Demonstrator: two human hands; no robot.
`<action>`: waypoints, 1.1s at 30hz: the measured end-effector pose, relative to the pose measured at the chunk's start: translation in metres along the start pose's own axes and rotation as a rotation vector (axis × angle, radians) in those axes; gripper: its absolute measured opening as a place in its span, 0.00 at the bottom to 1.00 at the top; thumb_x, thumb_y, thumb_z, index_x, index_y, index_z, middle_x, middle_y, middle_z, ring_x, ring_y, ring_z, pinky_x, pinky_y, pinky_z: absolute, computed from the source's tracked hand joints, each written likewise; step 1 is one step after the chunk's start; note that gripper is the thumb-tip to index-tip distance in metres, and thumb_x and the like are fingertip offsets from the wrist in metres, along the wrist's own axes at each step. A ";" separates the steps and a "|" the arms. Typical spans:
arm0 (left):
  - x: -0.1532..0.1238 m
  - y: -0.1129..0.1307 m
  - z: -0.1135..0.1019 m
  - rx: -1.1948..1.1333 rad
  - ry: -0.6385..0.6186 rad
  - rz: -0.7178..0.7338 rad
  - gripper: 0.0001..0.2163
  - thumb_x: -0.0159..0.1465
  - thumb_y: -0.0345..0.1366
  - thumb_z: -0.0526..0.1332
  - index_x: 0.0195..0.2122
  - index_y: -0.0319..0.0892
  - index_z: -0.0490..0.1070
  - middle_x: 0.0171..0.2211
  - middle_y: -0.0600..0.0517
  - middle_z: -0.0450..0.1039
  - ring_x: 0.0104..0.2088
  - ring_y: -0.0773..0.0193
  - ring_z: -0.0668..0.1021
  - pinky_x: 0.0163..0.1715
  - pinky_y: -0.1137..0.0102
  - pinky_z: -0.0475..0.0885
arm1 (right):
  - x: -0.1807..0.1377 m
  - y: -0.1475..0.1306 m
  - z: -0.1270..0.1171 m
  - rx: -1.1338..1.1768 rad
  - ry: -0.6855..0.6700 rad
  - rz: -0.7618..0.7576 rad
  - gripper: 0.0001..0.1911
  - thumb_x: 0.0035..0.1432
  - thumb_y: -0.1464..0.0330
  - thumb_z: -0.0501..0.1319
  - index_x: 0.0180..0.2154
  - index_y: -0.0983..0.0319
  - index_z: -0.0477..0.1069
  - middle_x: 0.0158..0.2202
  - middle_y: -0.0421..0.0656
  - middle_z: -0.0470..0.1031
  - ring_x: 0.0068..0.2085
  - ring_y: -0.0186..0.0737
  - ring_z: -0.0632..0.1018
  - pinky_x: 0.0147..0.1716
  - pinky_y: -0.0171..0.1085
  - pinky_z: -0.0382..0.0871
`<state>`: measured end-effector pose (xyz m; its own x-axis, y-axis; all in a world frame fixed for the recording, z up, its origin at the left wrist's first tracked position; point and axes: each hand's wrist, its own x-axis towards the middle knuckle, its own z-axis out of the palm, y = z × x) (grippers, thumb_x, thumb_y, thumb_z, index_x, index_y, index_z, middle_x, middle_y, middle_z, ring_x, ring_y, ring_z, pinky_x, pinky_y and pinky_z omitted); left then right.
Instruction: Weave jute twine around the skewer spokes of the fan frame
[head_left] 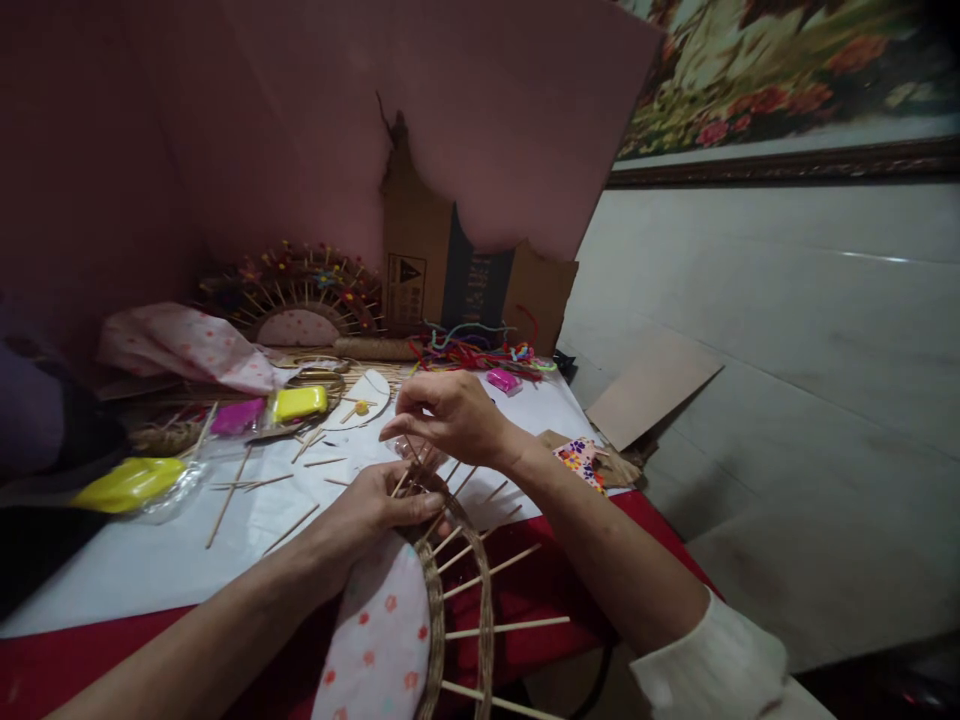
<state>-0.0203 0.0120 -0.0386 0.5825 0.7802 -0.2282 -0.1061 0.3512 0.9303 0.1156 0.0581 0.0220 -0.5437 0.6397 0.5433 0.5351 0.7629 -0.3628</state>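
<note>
A half-round craft piece (420,620) lies near me: spotted pink fabric in the middle, a jute rope rim, thin wooden sticks fanning out. My left hand (375,510) is closed on its upper rim, thumb and fingers pinching the rope beside a stick. My right hand (450,415) hovers just above it, fingers pinched together on a thin stick (411,452) at the top of the rim. Both forearms reach in from the bottom edge.
Loose sticks (232,495) lie on the white sheet (150,560) over a red cloth. Yellow and pink clay packets (298,402), coloured yarn (480,352), a finished fan piece (296,295), spotted fabric (187,345) and a cardboard box (450,270) stand behind. White wall at right.
</note>
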 end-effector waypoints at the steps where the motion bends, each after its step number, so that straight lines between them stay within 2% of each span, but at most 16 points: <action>1: -0.001 0.000 0.002 0.003 0.000 0.009 0.11 0.50 0.40 0.65 0.29 0.37 0.70 0.22 0.50 0.74 0.23 0.66 0.72 0.28 0.71 0.64 | 0.003 0.003 0.000 0.023 -0.007 0.025 0.14 0.49 0.60 0.62 0.21 0.63 0.67 0.21 0.37 0.66 0.25 0.29 0.64 0.26 0.31 0.51; 4: -0.005 0.002 0.006 0.043 -0.024 0.045 0.12 0.53 0.43 0.62 0.29 0.37 0.70 0.23 0.50 0.74 0.23 0.66 0.72 0.27 0.72 0.64 | 0.011 0.013 -0.002 0.151 -0.089 0.143 0.16 0.44 0.59 0.64 0.19 0.64 0.66 0.18 0.35 0.63 0.23 0.28 0.62 0.24 0.31 0.50; 7: -0.008 0.003 0.009 0.040 -0.070 0.039 0.12 0.54 0.43 0.61 0.31 0.38 0.69 0.24 0.50 0.74 0.24 0.66 0.73 0.28 0.71 0.65 | 0.018 0.025 -0.004 0.376 -0.255 0.299 0.16 0.40 0.60 0.66 0.17 0.65 0.65 0.15 0.33 0.59 0.21 0.27 0.60 0.22 0.31 0.51; 10: -0.010 0.005 0.010 -0.008 -0.095 0.003 0.13 0.54 0.44 0.61 0.32 0.39 0.69 0.22 0.51 0.74 0.22 0.66 0.73 0.26 0.71 0.65 | 0.018 0.036 -0.004 0.617 -0.406 0.402 0.16 0.40 0.61 0.66 0.17 0.65 0.65 0.15 0.33 0.62 0.20 0.26 0.62 0.23 0.30 0.56; 16: -0.011 0.007 0.007 -0.045 -0.081 0.045 0.13 0.52 0.43 0.63 0.32 0.38 0.70 0.22 0.50 0.74 0.20 0.67 0.72 0.23 0.73 0.65 | -0.001 0.042 0.015 0.786 -0.531 0.542 0.11 0.42 0.65 0.65 0.20 0.65 0.66 0.17 0.34 0.66 0.19 0.27 0.66 0.21 0.29 0.58; 18: -0.011 0.006 0.006 -0.023 -0.087 0.065 0.12 0.52 0.42 0.63 0.30 0.37 0.70 0.21 0.49 0.74 0.20 0.67 0.73 0.22 0.73 0.65 | -0.007 0.041 0.021 0.799 -0.556 0.535 0.08 0.43 0.68 0.63 0.22 0.66 0.68 0.18 0.35 0.68 0.20 0.27 0.67 0.21 0.29 0.59; 21: -0.012 0.004 0.005 0.002 -0.113 0.086 0.11 0.54 0.41 0.62 0.31 0.36 0.69 0.22 0.48 0.74 0.21 0.67 0.73 0.24 0.72 0.65 | -0.013 0.041 0.023 0.810 -0.524 0.524 0.08 0.42 0.69 0.64 0.20 0.67 0.69 0.19 0.37 0.69 0.21 0.28 0.68 0.23 0.30 0.61; 25: -0.011 0.002 0.002 0.036 -0.077 0.123 0.11 0.54 0.40 0.62 0.31 0.37 0.68 0.23 0.49 0.74 0.21 0.67 0.73 0.23 0.72 0.64 | -0.018 0.040 0.018 0.848 -0.392 0.591 0.11 0.40 0.66 0.66 0.21 0.67 0.68 0.18 0.37 0.70 0.20 0.29 0.69 0.22 0.30 0.62; 27: -0.011 0.002 0.001 0.048 -0.034 0.155 0.11 0.53 0.40 0.63 0.31 0.37 0.67 0.21 0.50 0.73 0.20 0.67 0.72 0.22 0.73 0.63 | -0.020 0.038 0.015 0.837 -0.357 0.615 0.13 0.39 0.64 0.66 0.21 0.68 0.69 0.18 0.38 0.70 0.20 0.29 0.69 0.20 0.29 0.61; 31: -0.010 0.003 0.000 0.051 0.106 0.234 0.11 0.50 0.38 0.65 0.27 0.39 0.64 0.19 0.53 0.71 0.19 0.68 0.71 0.21 0.74 0.62 | -0.020 0.030 0.013 0.844 -0.370 0.607 0.13 0.37 0.64 0.67 0.20 0.68 0.70 0.19 0.39 0.71 0.20 0.29 0.69 0.22 0.30 0.62; 33: -0.011 0.005 0.001 0.035 0.171 0.262 0.12 0.50 0.38 0.65 0.28 0.40 0.62 0.17 0.56 0.70 0.17 0.70 0.70 0.19 0.75 0.61 | -0.020 0.027 0.012 0.832 -0.376 0.597 0.13 0.37 0.64 0.67 0.19 0.68 0.70 0.18 0.38 0.71 0.21 0.29 0.69 0.22 0.30 0.62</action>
<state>-0.0268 0.0047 -0.0315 0.3943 0.9187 -0.0219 -0.2054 0.1113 0.9723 0.1328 0.0670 -0.0074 -0.5802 0.8077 -0.1050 0.2505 0.0543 -0.9666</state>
